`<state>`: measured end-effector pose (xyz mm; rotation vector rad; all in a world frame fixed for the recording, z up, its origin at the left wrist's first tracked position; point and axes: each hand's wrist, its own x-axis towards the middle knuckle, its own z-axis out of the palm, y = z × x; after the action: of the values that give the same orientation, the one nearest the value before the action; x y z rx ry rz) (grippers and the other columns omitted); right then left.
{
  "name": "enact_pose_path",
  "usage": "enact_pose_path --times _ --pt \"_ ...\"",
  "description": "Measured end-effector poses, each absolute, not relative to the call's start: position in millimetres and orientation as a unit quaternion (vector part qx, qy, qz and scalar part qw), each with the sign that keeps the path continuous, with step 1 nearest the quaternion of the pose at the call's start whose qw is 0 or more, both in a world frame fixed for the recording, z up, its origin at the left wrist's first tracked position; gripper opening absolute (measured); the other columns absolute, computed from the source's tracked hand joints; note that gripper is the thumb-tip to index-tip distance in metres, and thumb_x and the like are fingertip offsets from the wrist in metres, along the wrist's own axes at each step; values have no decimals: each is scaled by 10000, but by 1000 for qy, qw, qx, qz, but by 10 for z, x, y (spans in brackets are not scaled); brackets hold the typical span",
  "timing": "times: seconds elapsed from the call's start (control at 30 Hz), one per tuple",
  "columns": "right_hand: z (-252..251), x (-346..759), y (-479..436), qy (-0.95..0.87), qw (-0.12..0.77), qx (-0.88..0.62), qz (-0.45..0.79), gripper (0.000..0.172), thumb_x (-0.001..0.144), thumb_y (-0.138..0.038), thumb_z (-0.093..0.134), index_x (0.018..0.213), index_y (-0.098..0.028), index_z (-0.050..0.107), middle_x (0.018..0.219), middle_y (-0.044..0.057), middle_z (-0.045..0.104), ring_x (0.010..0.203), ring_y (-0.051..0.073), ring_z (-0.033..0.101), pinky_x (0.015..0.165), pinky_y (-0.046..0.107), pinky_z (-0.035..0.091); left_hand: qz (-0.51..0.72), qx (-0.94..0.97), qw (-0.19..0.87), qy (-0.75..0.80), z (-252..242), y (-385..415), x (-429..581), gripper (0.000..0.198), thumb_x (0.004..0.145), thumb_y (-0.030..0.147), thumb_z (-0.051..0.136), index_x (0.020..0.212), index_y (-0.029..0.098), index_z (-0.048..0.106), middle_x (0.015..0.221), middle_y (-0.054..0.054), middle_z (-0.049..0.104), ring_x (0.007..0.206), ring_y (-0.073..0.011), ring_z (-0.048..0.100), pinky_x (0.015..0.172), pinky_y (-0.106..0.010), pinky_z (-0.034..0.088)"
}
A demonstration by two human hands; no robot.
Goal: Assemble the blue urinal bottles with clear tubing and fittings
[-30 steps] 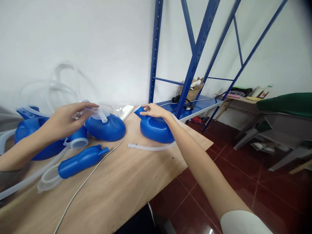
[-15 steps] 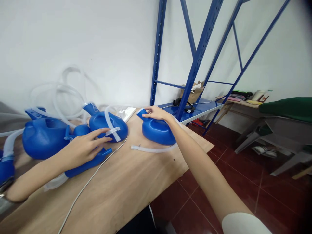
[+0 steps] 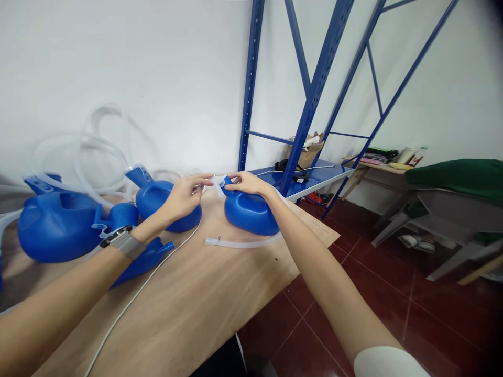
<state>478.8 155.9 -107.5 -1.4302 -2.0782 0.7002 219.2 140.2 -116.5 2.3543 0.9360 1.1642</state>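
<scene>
My right hand is closed around the short neck of a blue urinal bottle, which lies on its side on the wooden table. A clear plastic lid with a short tube is pinched in the fingertips of my left hand. The lid is at the bottle's mouth, tilted; the blur hides whether it is seated. A clear hose curves along the table in front of this bottle. Behind my left hand is a second blue bottle, partly covered by the hand.
Another large blue bottle and coiled clear hoses crowd the left side. A slim blue spouted part lies near a white cable crossing the table. To the right rise a blue metal rack and a grey chair.
My left hand has moved right and slightly up, bringing the clear lid from over the second bottle to the mouth of the held one. My right hand has kept its grip.
</scene>
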Motion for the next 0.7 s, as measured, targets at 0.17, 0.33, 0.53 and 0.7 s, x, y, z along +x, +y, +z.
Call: enact_pose_path --times 0.17,0.33,0.53,0.7 --pt "-1027 4749 1488 -764 261 -532 255 478 910 -439 746 1299 -162 726 1055 70 800 915 204 742 827 253 559 305 880 205 302 -1256 1449 2088 264 767 318 523 794 221 766 1179 -90 779 1102 -280 726 961 -418 582" --pt "-1043 4752 1503 -758 264 -538 259 488 908 -422 753 1322 -164 718 1079 71 796 931 215 744 825 261 567 115 938 206 255 -1298 1211 1815 303 796 378 569 958 233 780 1081 -62 796 928 -242 750 863 -356 585" --pt "-1082 4806 1533 -762 282 -520 262 550 841 -452 810 1300 -158 740 1090 70 797 959 226 738 855 266 557 181 912 85 357 -1095 1218 1981 331 858 431 510 932 221 755 819 -59 765 741 -246 702 719 -350 523" --pt "-1094 4819 1535 -773 284 -502 264 519 783 -421 846 1234 -177 769 966 25 794 881 195 719 798 238 533 276 887 89 358 -985 1618 2445 404 829 496 584 1035 178 726 1047 -122 759 972 -281 687 892 -380 512"
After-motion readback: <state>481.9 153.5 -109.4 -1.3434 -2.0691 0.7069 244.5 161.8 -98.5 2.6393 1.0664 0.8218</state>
